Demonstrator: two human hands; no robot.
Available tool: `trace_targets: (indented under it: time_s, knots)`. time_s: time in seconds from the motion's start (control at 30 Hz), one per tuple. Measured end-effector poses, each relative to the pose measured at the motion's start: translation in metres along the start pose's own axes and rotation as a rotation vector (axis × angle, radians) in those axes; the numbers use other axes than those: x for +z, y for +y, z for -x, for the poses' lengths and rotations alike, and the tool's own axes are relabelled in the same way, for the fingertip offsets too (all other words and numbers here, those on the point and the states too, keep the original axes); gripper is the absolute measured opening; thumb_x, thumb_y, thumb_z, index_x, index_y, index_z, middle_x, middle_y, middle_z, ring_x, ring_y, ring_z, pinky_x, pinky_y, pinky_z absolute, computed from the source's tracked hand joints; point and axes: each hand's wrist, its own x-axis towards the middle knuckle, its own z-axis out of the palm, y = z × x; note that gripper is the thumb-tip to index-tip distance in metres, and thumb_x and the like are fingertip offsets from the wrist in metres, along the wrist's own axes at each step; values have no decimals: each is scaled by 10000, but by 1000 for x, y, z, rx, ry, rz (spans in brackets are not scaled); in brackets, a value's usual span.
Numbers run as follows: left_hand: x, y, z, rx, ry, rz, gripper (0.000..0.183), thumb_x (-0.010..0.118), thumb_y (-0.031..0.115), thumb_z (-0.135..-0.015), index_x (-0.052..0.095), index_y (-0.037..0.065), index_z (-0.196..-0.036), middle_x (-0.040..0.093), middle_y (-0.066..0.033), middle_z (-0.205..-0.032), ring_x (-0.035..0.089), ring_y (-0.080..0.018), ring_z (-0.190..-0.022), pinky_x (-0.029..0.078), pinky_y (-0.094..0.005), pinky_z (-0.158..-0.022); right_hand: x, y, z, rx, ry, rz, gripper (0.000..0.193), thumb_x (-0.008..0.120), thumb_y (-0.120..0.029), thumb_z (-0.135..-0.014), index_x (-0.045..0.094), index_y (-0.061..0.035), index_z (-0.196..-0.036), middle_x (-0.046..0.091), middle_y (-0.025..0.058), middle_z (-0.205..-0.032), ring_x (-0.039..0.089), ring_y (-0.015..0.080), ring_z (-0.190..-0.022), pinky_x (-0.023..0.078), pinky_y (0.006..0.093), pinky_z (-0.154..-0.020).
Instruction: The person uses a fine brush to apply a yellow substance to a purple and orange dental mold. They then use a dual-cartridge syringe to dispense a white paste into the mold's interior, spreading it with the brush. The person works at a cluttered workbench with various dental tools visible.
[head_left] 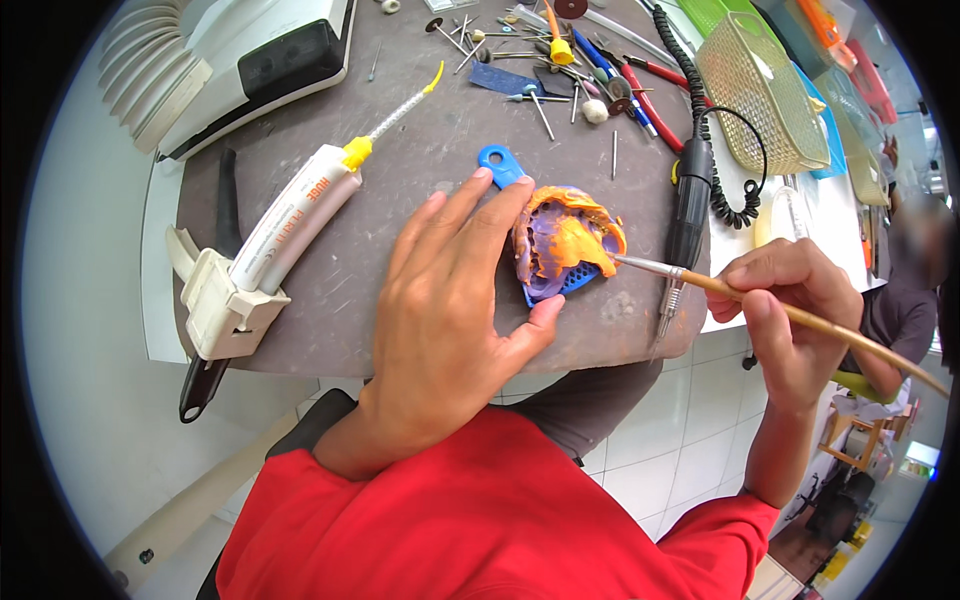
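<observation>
A blue dental impression tray point(570, 280) lies on the grey bench top, filled with orange and purple impression material point(580, 240). Its blue handle point(497, 160) points away from me. My left hand point(440, 300) steadies the tray from its left side, the index finger at the far edge and the thumb at the near edge. Between the thumb and fingers of my right hand point(795, 315) is a thin wooden-handled paintbrush point(735, 291). The brush tip touches or nearly touches the right rim of the impression; I cannot tell which.
A white dispensing gun point(222, 300) with a yellow mixing tip lies at left. Behind it stands a white machine with a ribbed hose point(150, 70). Small burs and discs point(540, 110) are strewn at the back. A black handpiece point(690, 200) and mesh basket point(765, 95) are at right. A person point(905, 310) sits beyond.
</observation>
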Motion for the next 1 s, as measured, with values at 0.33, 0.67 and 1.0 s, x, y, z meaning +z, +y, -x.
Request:
trace_targets:
  time_s: [0.33, 0.67, 1.0]
  knots:
    - [4, -3, 1, 10, 23, 31, 749, 836, 152, -707, 540, 57, -1389, 622, -116, -1357, 529, -338, -1342, 361, -512, -1155, 41, -31, -23, -53, -76, 486, 46, 675, 34, -849, 689, 54, -888, 724, 102, -782, 716, 127, -690, 562, 235, -650]
    - [3, -2, 2, 22, 18, 34, 766, 835, 155, -706, 530, 49, -1400, 620, -118, -1365, 533, -341, -1340, 370, -513, -1146, 39, -41, -48, 2, -217, 440, 71, 668, 49, -791, 702, 48, -854, 716, 84, -764, 707, 115, -665, 559, 231, -622]
    - [-3, -1, 5, 25, 5, -4, 792, 829, 156, -737, 485, 42, -1441, 600, -143, -1391, 513, -354, -1357, 370, -512, -1144, 18, -53, -48, 88, -214, 308, 64, 646, -10, -868, 668, 44, -842, 685, 78, -752, 649, 96, -629, 522, 222, -581]
